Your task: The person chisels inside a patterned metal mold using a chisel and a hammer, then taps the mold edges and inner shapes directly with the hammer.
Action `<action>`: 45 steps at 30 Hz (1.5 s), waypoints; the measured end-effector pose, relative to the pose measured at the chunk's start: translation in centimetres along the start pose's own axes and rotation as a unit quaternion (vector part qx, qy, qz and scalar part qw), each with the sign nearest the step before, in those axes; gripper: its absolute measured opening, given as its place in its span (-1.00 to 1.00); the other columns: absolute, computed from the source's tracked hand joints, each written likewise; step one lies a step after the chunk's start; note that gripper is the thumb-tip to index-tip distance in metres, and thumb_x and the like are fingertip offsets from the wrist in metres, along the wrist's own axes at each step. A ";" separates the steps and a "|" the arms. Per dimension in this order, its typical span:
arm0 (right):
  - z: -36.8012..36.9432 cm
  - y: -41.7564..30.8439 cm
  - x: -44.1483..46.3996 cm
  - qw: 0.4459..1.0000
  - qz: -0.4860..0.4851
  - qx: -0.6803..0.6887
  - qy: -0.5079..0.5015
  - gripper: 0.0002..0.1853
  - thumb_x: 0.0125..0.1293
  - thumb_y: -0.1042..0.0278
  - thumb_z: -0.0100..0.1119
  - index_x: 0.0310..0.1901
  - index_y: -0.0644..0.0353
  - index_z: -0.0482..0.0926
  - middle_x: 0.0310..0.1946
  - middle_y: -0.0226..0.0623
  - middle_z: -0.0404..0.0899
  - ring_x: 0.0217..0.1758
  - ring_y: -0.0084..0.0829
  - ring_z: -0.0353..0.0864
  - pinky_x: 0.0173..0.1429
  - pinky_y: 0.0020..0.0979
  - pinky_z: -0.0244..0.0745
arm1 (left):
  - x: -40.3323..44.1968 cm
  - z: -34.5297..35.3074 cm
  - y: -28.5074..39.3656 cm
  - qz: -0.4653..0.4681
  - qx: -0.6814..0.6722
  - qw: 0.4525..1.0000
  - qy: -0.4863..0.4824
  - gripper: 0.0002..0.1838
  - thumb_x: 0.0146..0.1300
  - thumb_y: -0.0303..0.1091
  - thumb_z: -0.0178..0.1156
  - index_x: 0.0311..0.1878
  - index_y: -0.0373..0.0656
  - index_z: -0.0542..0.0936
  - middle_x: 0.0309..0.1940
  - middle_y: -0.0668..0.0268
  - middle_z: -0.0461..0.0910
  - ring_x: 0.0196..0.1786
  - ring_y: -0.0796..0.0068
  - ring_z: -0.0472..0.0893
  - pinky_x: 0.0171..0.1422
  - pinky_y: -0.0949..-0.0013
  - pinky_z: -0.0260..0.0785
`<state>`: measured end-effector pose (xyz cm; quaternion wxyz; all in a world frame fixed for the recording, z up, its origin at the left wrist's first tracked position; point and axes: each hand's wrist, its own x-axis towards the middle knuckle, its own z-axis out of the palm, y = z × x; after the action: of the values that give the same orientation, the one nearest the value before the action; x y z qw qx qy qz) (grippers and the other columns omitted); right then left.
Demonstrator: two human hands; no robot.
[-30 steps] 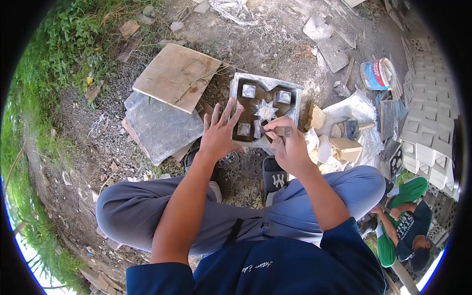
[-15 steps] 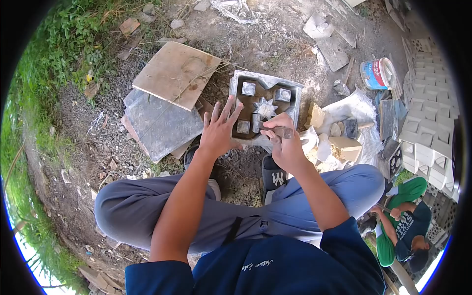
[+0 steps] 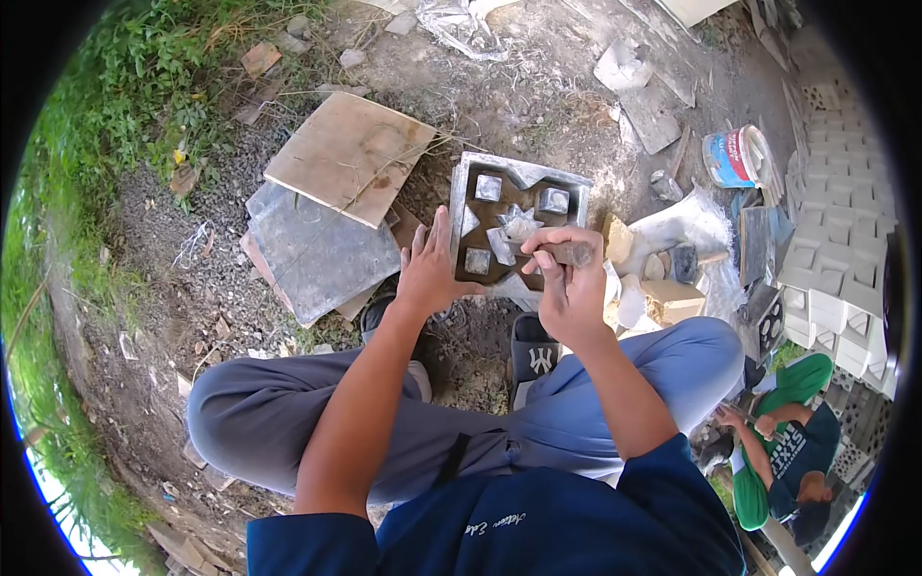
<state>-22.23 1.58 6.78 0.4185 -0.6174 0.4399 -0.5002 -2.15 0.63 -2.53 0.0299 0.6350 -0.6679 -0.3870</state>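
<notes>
A square grey mold (image 3: pixel 523 165) lies on the ground in front of me. It has raised square blocks and a star-shaped centre (image 3: pixel 520 225), with brown material between them. My right hand (image 3: pixel 576 298) is closed round the dark handle of a scraper (image 3: pixel 501 246). Its flat pale blade points left, over the lower middle of the mold beside the star. My left hand (image 3: pixel 429 274) has its fingers stretched out at the mold's left side, the thumb by the lower left corner; whether it presses on the rim I cannot tell.
Left of the mold lie a tan board (image 3: pixel 351 158) and a grey slab (image 3: pixel 322 250). Broken pale chunks (image 3: pixel 672 298), a white sack (image 3: pixel 687 221) and a paint bucket (image 3: pixel 735 158) are on the right. Stacked pale blocks (image 3: pixel 836 240) stand beyond, near a seated person (image 3: pixel 792 446).
My right hand has shifted right and slightly down, and the scraper blade now sits at a different angle. My left hand has dropped lower, its fingers closer together along the mold's side.
</notes>
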 end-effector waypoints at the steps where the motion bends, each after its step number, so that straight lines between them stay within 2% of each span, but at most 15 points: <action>1: -0.6 -0.5 0.5 0.997 -0.031 -0.064 -0.037 -0.71 0.54 0.68 0.03 0.19 0.23 0.32 -0.04 -0.10 0.67 -0.07 -0.38 0.75 0.07 -0.38 0.68 | 0.0 0.3 -0.3 -0.001 -0.019 1.000 0.005 0.61 -0.16 0.15 0.69 0.75 -0.04 -0.30 0.76 0.22 -0.05 0.73 -0.19 0.00 0.67 -0.43 -0.02; 8: 0.2 -1.7 2.1 0.994 -0.030 -0.081 -0.068 -0.65 0.43 0.78 0.10 0.14 0.20 0.41 0.01 -0.06 0.74 0.08 -0.20 0.80 0.06 -0.29 0.68 | 0.4 1.4 -1.8 0.017 -0.020 1.000 -0.009 0.58 -0.12 0.20 0.66 0.75 -0.09 -0.27 0.73 0.19 0.07 0.72 -0.21 0.02 0.66 -0.42 0.00; 10: 0.0 -1.9 2.1 0.979 -0.097 -0.137 -0.112 -0.82 0.68 0.38 -0.02 0.18 0.18 0.36 0.05 -0.07 0.73 0.02 -0.35 0.74 0.14 -0.37 0.58 | 0.2 0.9 -1.4 0.007 -0.010 0.999 -0.030 0.56 -0.09 0.20 0.64 0.75 -0.11 -0.26 0.72 0.17 0.08 0.72 -0.22 0.04 0.66 -0.42 0.01; 14: 0.0 -0.9 2.4 0.969 -0.096 -0.134 -0.184 -0.71 0.47 0.71 0.01 0.14 0.20 0.47 0.05 -0.05 0.73 0.11 -0.21 0.76 0.18 -0.28 0.63 | 0.2 1.1 -1.6 0.019 0.000 0.999 -0.028 0.53 -0.07 0.18 0.64 0.75 -0.13 -0.23 0.71 0.18 0.10 0.70 -0.23 0.09 0.66 -0.39 0.04; 15: 0.4 -0.7 2.8 0.958 -0.023 -0.161 -0.235 -0.60 0.36 0.80 -0.01 0.15 0.19 0.51 0.04 -0.05 0.73 0.12 -0.15 0.76 0.19 -0.25 0.63 | -0.1 0.5 -0.9 -0.001 -0.007 0.999 -0.042 0.53 -0.08 0.18 0.64 0.75 -0.14 -0.23 0.70 0.16 0.14 0.70 -0.22 0.10 0.65 -0.36 0.07; 18: 1.0 -1.7 2.4 0.978 0.010 -0.091 -0.190 -0.63 0.40 0.77 -0.01 0.15 0.18 0.51 0.03 -0.08 0.73 0.05 -0.12 0.76 0.22 -0.19 0.61 | 0.6 1.8 -1.8 0.019 0.007 0.999 -0.033 0.54 -0.08 0.17 0.65 0.75 -0.13 -0.23 0.68 0.14 0.18 0.69 -0.22 0.12 0.65 -0.36 0.08; 22: 1.1 -0.9 2.5 0.975 -0.091 -0.077 -0.187 -0.76 0.49 0.64 0.07 0.10 0.16 0.51 0.01 -0.15 0.72 0.02 -0.12 0.75 0.22 -0.14 0.59 | 0.7 2.4 -2.5 0.031 0.000 0.999 -0.027 0.54 -0.08 0.16 0.65 0.75 -0.10 -0.24 0.67 0.11 0.21 0.68 -0.23 0.14 0.65 -0.35 0.08; 24: 1.0 -0.3 2.3 0.957 -0.010 -0.177 -0.229 -0.61 0.32 0.69 0.21 0.12 0.07 0.50 -0.04 -0.21 0.67 -0.01 -0.04 0.73 0.00 -0.15 0.65 | 0.8 2.5 -2.5 0.048 -0.007 0.999 -0.019 0.53 -0.07 0.16 0.66 0.75 -0.09 -0.23 0.67 0.11 0.20 0.68 -0.24 0.14 0.65 -0.36 0.08; 26: 1.2 -0.5 2.5 0.962 -0.035 -0.163 -0.216 -0.72 0.44 0.67 0.12 0.10 0.13 0.50 -0.02 -0.19 0.71 0.02 -0.11 0.74 0.18 -0.20 0.60 | 0.8 2.0 -2.5 0.042 -0.008 0.999 -0.029 0.52 -0.07 0.14 0.66 0.75 -0.10 -0.21 0.66 0.11 0.22 0.68 -0.24 0.15 0.64 -0.38 0.09; 30: 0.9 -0.8 2.4 0.977 -0.100 -0.081 -0.167 -0.68 0.39 0.72 0.11 0.09 0.15 0.51 -0.06 -0.21 0.71 -0.01 -0.15 0.74 0.13 -0.26 0.61 | 0.7 2.9 -2.9 0.039 -0.014 0.999 -0.017 0.52 -0.08 0.12 0.65 0.75 -0.07 -0.22 0.66 0.11 0.23 0.67 -0.25 0.15 0.63 -0.40 0.09; 32: 0.9 -0.1 2.5 0.975 -0.036 -0.113 -0.190 -0.70 0.39 0.73 0.10 0.07 0.17 0.52 -0.07 -0.19 0.71 -0.04 -0.20 0.75 0.14 -0.27 0.60 | 0.7 3.0 -3.1 0.067 -0.013 0.998 0.000 0.51 -0.08 0.10 0.65 0.75 -0.09 -0.22 0.64 0.07 0.27 0.67 -0.26 0.16 0.62 -0.40 0.11; 36: 0.7 -0.8 2.8 0.967 -0.012 -0.174 -0.184 -0.77 0.47 0.57 0.18 0.08 0.11 0.51 -0.12 -0.17 0.71 -0.14 -0.06 0.75 -0.05 -0.19 0.64 | 1.0 1.9 -2.7 0.060 -0.021 0.998 -0.010 0.50 -0.07 0.10 0.65 0.74 -0.14 -0.21 0.61 0.00 0.30 0.65 -0.28 0.18 0.65 -0.24 0.13; 39: 1.1 0.0 2.4 0.977 -0.039 -0.123 -0.168 -0.83 0.60 0.47 0.08 0.13 0.14 0.54 -0.05 -0.25 0.75 -0.14 -0.38 0.77 -0.03 -0.37 0.66 | 0.3 2.8 -3.2 0.064 -0.021 0.998 -0.013 0.51 -0.07 0.10 0.65 0.74 -0.18 -0.22 0.59 -0.06 0.31 0.64 -0.31 0.19 0.68 -0.15 0.13; 42: 0.6 -0.1 3.1 0.957 0.065 -0.183 -0.218 -0.84 0.59 0.50 0.05 0.12 0.16 0.52 -0.06 -0.22 0.74 -0.23 -0.41 0.74 -0.10 -0.41 0.65 | 0.9 2.1 -2.8 0.077 -0.005 0.997 -0.009 0.52 -0.09 0.11 0.65 0.72 -0.26 -0.20 0.55 -0.13 0.35 0.62 -0.31 0.23 0.70 -0.08 0.10; 45: 0.8 -0.7 2.4 0.974 0.010 -0.146 -0.171 -0.79 0.58 0.56 0.00 0.15 0.14 0.52 -0.08 -0.24 0.72 -0.30 -0.44 0.68 -0.18 -0.38 0.62 | 0.7 2.0 -2.9 0.074 -0.008 0.997 -0.019 0.52 -0.10 0.14 0.64 0.72 -0.30 -0.19 0.54 -0.15 0.35 0.62 -0.22 0.26 0.72 0.00 0.07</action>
<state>-21.09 -0.53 7.89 0.3974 -0.7438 0.4365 -0.3134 -0.96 1.28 -5.88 0.0503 0.5757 -0.7108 -0.4010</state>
